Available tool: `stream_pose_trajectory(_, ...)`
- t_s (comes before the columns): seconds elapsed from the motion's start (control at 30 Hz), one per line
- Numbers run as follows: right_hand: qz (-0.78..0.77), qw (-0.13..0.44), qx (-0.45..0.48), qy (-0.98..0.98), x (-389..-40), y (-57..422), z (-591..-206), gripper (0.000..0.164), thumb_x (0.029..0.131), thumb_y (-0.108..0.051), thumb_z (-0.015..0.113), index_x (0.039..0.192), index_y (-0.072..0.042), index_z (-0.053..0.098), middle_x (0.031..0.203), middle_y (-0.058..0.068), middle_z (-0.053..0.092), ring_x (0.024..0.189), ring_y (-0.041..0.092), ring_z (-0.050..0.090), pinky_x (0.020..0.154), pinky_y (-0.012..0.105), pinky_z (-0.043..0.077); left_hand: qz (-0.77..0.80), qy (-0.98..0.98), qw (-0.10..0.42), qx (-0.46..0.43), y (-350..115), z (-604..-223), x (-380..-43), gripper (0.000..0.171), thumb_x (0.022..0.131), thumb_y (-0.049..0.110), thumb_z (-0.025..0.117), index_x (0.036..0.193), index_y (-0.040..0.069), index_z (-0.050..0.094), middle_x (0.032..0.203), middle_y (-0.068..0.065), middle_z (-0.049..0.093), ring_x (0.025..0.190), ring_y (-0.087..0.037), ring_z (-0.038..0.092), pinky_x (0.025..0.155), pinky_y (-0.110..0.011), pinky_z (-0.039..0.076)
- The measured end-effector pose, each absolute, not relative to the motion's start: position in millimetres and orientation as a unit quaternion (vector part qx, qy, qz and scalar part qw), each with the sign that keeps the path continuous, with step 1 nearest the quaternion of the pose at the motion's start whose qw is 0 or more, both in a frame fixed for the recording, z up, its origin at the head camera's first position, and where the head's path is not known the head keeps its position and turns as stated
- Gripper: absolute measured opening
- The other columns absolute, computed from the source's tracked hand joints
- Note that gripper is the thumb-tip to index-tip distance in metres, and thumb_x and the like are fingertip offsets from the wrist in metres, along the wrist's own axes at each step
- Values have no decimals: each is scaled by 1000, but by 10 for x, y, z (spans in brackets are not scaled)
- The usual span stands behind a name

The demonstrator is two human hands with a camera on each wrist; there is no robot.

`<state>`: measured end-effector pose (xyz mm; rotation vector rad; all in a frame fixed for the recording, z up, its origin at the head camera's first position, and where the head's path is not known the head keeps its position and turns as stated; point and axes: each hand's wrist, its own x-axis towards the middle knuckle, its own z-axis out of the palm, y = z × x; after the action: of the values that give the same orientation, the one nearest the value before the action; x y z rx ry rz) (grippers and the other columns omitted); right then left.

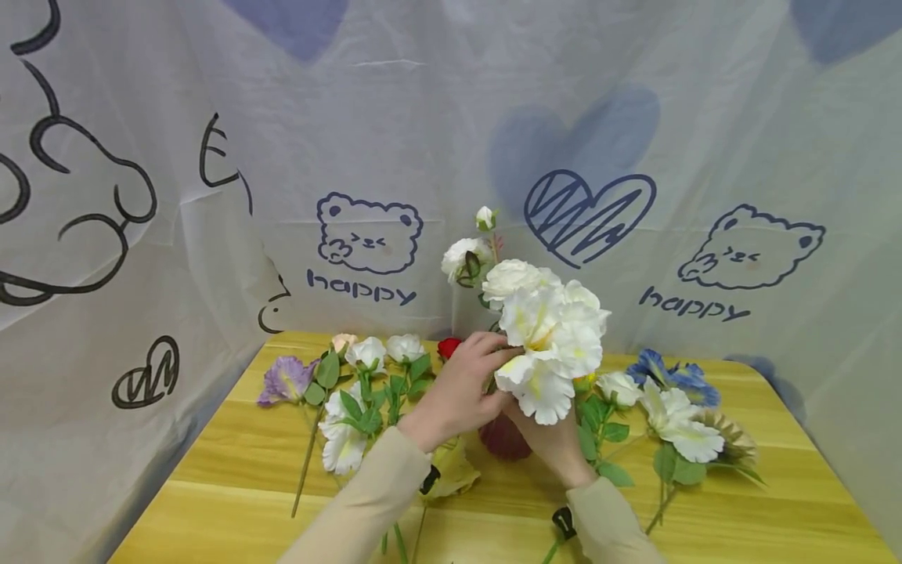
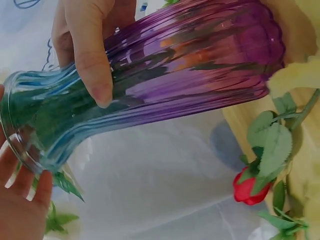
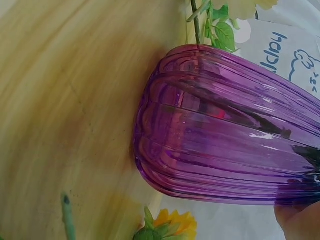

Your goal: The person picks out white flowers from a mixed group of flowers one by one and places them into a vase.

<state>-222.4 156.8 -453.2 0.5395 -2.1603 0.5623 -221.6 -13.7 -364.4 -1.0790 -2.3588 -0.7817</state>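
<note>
A ribbed glass vase (image 3: pixel 220 125), purple below and blue at the neck, stands on the wooden table with dark stems inside. My right hand (image 1: pixel 546 439) grips its side, thumb across the glass in the left wrist view. At the mouth is my left hand (image 1: pixel 465 384); several of its fingertips (image 2: pixel 44 182) touch the vase's rim. Its other fingers reach in behind a large white ruffled flower (image 1: pixel 546 337), and I cannot tell whether they pinch a stem. A smaller white flower (image 1: pixel 465 258) and a white bud (image 1: pixel 485 218) rise above the vase at the left.
On the table's (image 1: pixel 761 517) left lie a purple flower (image 1: pixel 285 381), white roses (image 1: pixel 366 354) and a white bloom. A red rose (image 1: pixel 448 347) lies behind my left hand. Blue flowers (image 1: pixel 672 377), a white lily-like flower (image 1: pixel 680 423) and a tan fan-shaped bloom (image 1: pixel 736 442) lie right. Printed cloth hangs behind.
</note>
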Motion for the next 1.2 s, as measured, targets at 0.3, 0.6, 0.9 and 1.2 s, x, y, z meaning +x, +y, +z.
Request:
stream_pose_trajectory(0.3,349,370,209,-835,-2239,1553,-4481,39,77,-9,83,108,-4,60,103,11,63,98,23,63,80,38,54,-389,-826,254,-318,-346,-3684,-2157,30,98,15,64,128,9,66,124,-5,65,118,-22,61,100,-39,54)
stream_pose_trajectory(0.6,500,224,186,-815,-2262,1641,-4474,52,85,-16,80,128,-10,50,126,2,57,117,-2,48,101,11,39,-389,-857,239,-239,-644,-3753,-2058,28,99,14,61,126,11,65,123,-3,68,114,-22,66,100,-41,55)
stream_pose_trajectory(0.9,491,237,201,-814,-2314,1713,-4490,94,77,-12,85,152,-12,29,152,7,41,139,-3,32,113,3,23,-343,-898,218,-168,-1022,-3799,-1952,24,100,18,61,123,14,66,117,-3,70,96,-19,68,75,-37,58)
stream_pose_trajectory(1.2,532,129,179,-818,-2321,1762,-4485,87,85,-15,79,155,-17,27,155,1,38,140,3,34,111,7,29,-307,-929,180,-101,-1467,-3881,-1781,22,101,12,53,119,9,66,110,-6,69,90,-20,66,74,-35,56)
